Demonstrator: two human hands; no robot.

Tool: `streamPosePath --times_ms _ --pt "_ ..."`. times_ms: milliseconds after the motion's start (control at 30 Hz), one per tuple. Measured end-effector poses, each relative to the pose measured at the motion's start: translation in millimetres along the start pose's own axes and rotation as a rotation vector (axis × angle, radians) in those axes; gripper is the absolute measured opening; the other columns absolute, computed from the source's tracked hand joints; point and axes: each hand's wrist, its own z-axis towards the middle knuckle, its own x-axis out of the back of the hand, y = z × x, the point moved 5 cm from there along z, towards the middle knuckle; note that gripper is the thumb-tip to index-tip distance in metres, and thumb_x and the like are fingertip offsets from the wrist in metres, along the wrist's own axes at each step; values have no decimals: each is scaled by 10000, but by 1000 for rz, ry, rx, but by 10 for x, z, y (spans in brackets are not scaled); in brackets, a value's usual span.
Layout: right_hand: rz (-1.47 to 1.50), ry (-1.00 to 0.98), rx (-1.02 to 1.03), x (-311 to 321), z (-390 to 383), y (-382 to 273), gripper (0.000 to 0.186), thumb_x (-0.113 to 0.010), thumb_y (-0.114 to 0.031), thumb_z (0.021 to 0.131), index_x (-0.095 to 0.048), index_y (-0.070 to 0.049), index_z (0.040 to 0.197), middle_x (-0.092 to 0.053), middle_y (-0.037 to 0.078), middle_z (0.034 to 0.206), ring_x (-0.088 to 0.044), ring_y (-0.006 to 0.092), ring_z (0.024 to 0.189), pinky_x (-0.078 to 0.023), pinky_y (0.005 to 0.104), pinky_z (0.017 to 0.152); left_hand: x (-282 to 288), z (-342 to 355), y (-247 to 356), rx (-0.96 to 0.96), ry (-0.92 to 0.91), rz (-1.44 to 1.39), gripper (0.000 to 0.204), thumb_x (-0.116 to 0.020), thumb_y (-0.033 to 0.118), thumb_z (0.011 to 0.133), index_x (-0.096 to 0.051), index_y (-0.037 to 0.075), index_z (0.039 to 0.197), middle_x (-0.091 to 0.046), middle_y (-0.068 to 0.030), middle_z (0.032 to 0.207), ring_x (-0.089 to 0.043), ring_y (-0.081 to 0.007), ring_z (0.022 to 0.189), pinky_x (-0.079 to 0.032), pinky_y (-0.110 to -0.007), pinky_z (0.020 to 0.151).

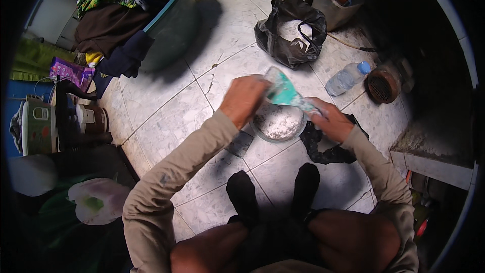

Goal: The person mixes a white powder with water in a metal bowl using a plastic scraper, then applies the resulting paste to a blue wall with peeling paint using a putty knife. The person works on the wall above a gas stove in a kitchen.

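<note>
My right hand is wrapped round the handle of a putty knife, whose teal blade is smeared with white powder. At the left edge of the blade, the curled fingers of my left hand close against it, their tips blurred by motion. Below the blade, a round bowl on the floor holds white and greyish powder, partly hidden by my hands and the tool. A crumpled black plastic bag lies beside the bowl, under my right wrist.
Beyond my hands stands an open black bag of white powder. A clear bottle with a blue cap lies near a rusty round motor-like object. Clothes fill a large tub at left, above a rice cooker.
</note>
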Motion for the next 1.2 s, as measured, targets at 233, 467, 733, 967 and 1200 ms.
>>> streamPosePath --times_ms 233,467,733,967,1200 --pt "-840 95 234 235 -24 -655 376 -662 -198 787 -591 -53 1126 -634 169 943 -625 352 887 -491 440 769 -596 -1343 -491 710 -99 -241 371 -558 188 924 -471 -19 1220 -523 -216 1041 -582 -327 875 -483 -387 779" --pt "-1112 -36 308 -14 164 -435 264 -660 -114 729 -594 -56 977 -634 135 811 -649 324 732 -505 434 623 -1009 -1266 565 879 94 -486 387 -513 330 950 -519 -33 1083 -638 -255 913 -626 -429 894 -486 -443 782" --pt "-1142 30 518 -200 381 -375 100 -598 -90 736 -649 -75 821 -654 114 766 -665 291 714 -494 401 671 -2385 -1630 888 1098 -291 -1315 432 -567 186 949 -380 -3 1289 -635 -149 1048 -666 -194 864 -540 -307 718" --pt "-1095 -55 378 -115 377 -410 302 -682 -121 666 -639 -36 952 -650 156 821 -661 330 758 -522 429 660 -2677 -1313 1097 1245 -349 -1809 700 -578 127 903 -170 82 1471 -461 -156 1343 -546 -262 1140 -447 -379 958" --pt "-1046 15 263 36 316 -387 337 -678 -111 681 -606 -49 1004 -640 150 851 -650 347 781 -517 445 668 -2769 -649 1063 1069 -114 -1827 736 -567 136 869 -185 124 1498 -372 -91 1434 -438 -230 1234 -401 -397 1007"
